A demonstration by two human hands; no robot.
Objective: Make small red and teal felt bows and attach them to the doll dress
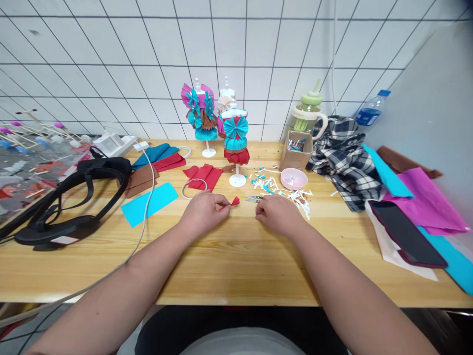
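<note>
My left hand (pixel 205 212) pinches a small folded piece of red crepe paper (pixel 235 201), whose flared end sticks out to the right of the fingertips. Opposite it, my right hand (pixel 280 213) is closed around a pair of thread snips (pixel 253 198), their blades pointing left toward the red piece but apart from it. Behind my left hand lie a thin ring (pixel 184 191) and red crepe paper sheets (pixel 209 175). Just beyond both hands stands a small white dress form (pixel 237 181) dressed in red and turquoise pleated paper.
White and turquoise scraps (pixel 269 185) lie beside a pink bowl (pixel 294 179). Farther back are a cardboard box (pixel 295 150), a green-lidded jug (pixel 309 111) and a second dress form (pixel 209 153). A headset (pixel 96 222) and cable occupy the left, a phone (pixel 408 231) the right.
</note>
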